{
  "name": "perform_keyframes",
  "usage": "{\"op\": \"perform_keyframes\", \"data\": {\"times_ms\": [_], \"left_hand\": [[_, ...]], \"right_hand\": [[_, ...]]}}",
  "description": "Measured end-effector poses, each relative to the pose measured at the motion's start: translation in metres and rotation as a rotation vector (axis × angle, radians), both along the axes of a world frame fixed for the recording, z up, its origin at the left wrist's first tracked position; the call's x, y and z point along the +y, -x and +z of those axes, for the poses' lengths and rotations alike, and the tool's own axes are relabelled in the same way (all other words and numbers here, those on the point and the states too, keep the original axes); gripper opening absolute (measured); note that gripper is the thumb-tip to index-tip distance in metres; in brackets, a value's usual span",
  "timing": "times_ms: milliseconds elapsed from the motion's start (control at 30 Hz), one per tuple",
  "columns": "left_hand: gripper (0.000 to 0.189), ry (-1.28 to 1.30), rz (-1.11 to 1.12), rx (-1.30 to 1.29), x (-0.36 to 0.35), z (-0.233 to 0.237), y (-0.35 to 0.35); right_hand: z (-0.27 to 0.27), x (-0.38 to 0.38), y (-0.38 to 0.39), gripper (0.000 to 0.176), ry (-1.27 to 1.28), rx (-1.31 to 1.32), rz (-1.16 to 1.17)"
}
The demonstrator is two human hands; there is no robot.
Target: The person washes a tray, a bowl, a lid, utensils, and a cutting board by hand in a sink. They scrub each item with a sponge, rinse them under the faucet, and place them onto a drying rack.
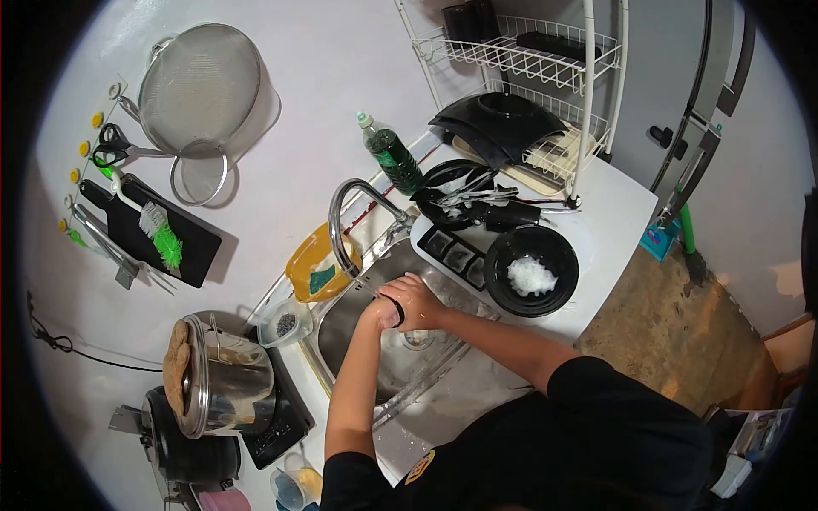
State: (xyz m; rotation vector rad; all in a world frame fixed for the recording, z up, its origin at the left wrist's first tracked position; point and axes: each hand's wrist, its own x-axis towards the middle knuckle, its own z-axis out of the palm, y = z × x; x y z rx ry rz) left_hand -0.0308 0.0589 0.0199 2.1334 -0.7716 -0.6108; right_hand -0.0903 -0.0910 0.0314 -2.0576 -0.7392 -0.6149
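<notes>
Both my hands meet over the metal sink [336,336], just below the mouth of the curved faucet [339,200]. Water runs down from the spout onto them. My right hand [417,302] is closed over my left hand [386,312], whose fingers are mostly hidden. A black band [397,312] shows where the two hands meet. Beneath them, the drain [417,338] lies partly covered in the wet basin. Behind the faucet side stands a yellow basin [298,264] with a green scrubbing sponge [321,279] in it.
Right of the sink are a black bowl [503,298] with white scrubbing mesh, a black divided tray [452,255] and a pan with cutlery. A green soap bottle [394,157] stands behind. Leftward are a clear bowl [271,330] and a large steel pot [243,383].
</notes>
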Motion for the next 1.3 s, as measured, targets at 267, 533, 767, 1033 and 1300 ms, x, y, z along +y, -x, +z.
{"op": "perform_keyframes", "data": {"times_ms": [267, 533, 767, 1033, 1300], "left_hand": [[0.011, 0.511, 0.615, 0.816, -0.016, 0.038, 0.006], [0.021, 0.354, 0.602, 0.818, -0.041, 0.076, 0.039], [0.008, 0.537, 0.451, 0.744, -0.023, 0.047, 0.036], [0.014, 0.481, 0.432, 0.806, -0.014, 0.038, 0.028], [0.01, 0.285, 0.447, 0.773, -0.016, 0.04, 0.029]], "right_hand": [[0.007, -0.007, -0.004, 0.071, -0.047, 0.099, -0.128], [-0.002, 0.0, 0.002, 0.065, -0.032, -0.026, -0.06], [-0.012, -0.022, -0.007, 0.062, -0.128, 0.113, -0.141], [-0.012, -0.004, -0.006, 0.068, -0.09, 0.056, -0.019], [-0.014, 0.003, 0.002, 0.068, -0.104, 0.102, 0.017]]}}
